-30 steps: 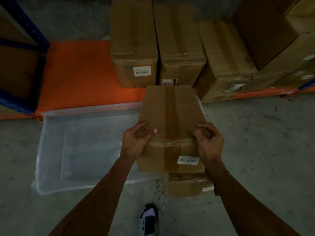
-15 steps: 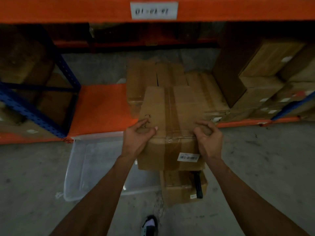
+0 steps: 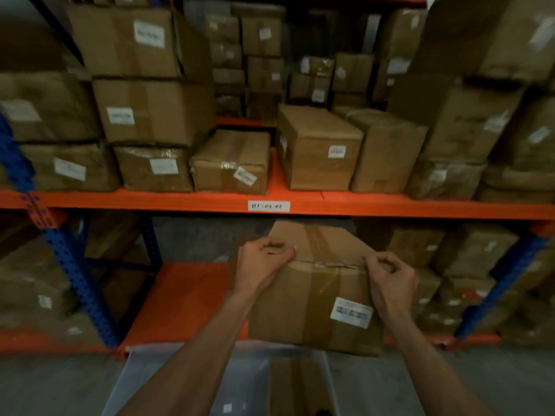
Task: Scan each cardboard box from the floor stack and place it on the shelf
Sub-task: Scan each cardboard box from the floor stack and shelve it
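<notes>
I hold a taped cardboard box (image 3: 312, 298) in front of the orange rack, just below the middle shelf beam (image 3: 180, 201). A white barcode label (image 3: 351, 313) faces me on its near side. My left hand (image 3: 261, 267) grips the top left edge, fingers curled over the top. My right hand (image 3: 390, 285) grips the top right edge the same way. Another brown box (image 3: 295, 385) of the floor stack shows below, partly hidden by the held box and my arms.
The middle shelf is packed with labelled boxes, with a narrow gap (image 3: 274, 172) between two of them. Orange bottom shelf deck (image 3: 183, 298) lies bare at left. A clear plastic tub (image 3: 192, 379) sits on the floor. Blue uprights (image 3: 75, 265) flank the bay.
The box has come up from near the floor stack to just under the middle shelf beam. My view has tilted up from the floor to the shelves. Both hands keep their grip.
</notes>
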